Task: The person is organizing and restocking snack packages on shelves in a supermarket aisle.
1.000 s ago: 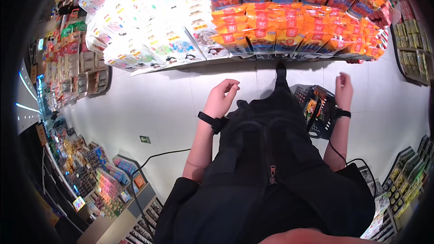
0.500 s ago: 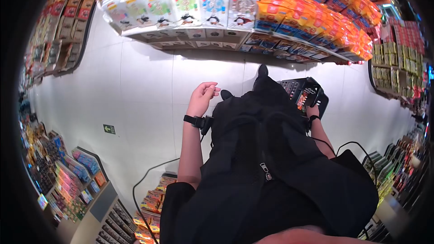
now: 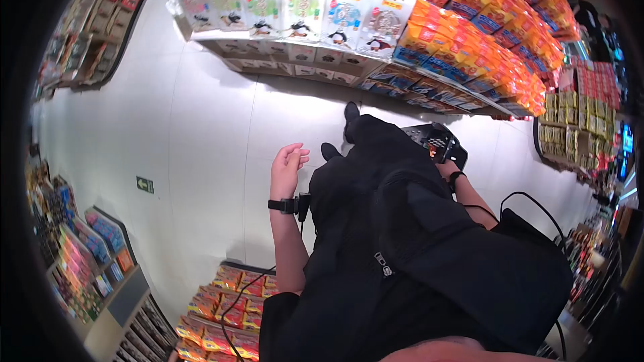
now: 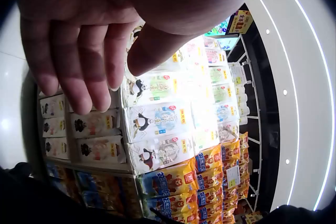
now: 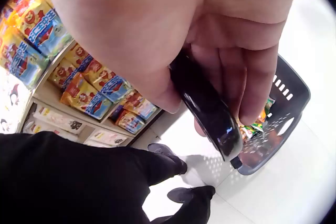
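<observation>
My right hand [image 5: 231, 50] grips the black handle [image 5: 207, 106] of a dark plastic shopping basket [image 5: 294, 98], fingers curled round it. Through the basket's open top, several colourful packets [image 5: 261, 121] show in the right wrist view. In the head view the basket [image 3: 458, 154] hangs by my right leg, partly hidden behind the trousers. My left hand [image 3: 287, 166] is held out at my left side with relaxed fingers and nothing in it. White panda-printed packages [image 4: 160, 119] fill the shelf beyond the left hand [image 4: 84, 50] in the left wrist view.
A shelf of white packages [image 3: 305, 10] and orange snack bags [image 3: 463, 53] runs across the front. Behind me on the left stands a rack of red and yellow packets [image 3: 225, 308]. More shelves [image 3: 577, 117] stand at the right. Pale tiled floor [image 3: 201, 114] lies between them.
The right hand has gone from hanging loosely beside the basket to holding its handle. My body has turned, and the front shelf has shifted right in view. The left hand stays empty.
</observation>
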